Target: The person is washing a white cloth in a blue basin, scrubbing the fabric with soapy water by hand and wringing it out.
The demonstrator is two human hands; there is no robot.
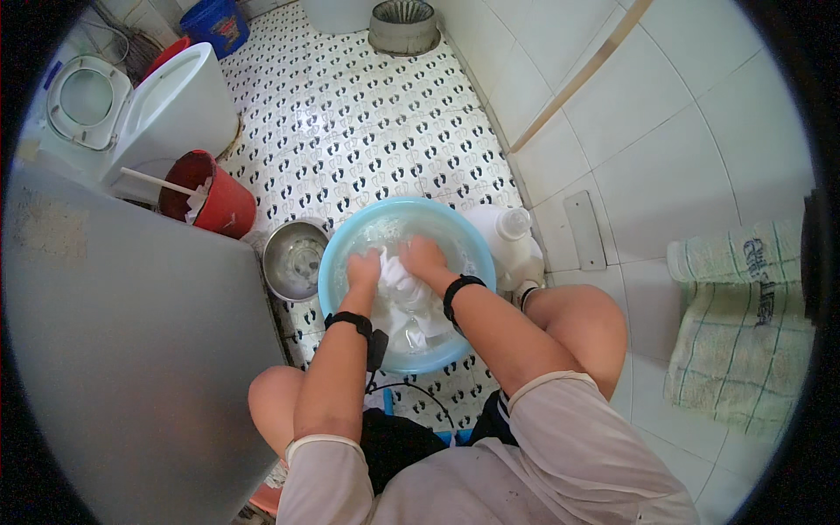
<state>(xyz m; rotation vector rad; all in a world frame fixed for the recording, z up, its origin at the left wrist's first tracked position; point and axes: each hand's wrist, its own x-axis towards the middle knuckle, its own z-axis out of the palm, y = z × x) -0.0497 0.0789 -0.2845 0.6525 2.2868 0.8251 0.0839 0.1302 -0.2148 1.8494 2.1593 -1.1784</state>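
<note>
A light blue basin [327, 262] of cloudy, sudsy water stands on the floor between my knees. In it lies a soaked white cloth [402, 284], bunched up in the middle and spread out toward the near side. My left hand [363, 269] grips the cloth's left edge, its fingers partly under water. Close beside it, my right hand [423, 255] is closed on the upper right part of the same cloth; its fingertips are hidden by suds and fabric. Each wrist wears a black band.
A metal bowl [296, 262] sits left of the basin, and a white jug [512, 241] stands right of it. Farther left are a red bin [229, 208] and a toilet [179, 105]. A grey panel [140, 350] rises at my left. A towel [735, 341] hangs on the right wall.
</note>
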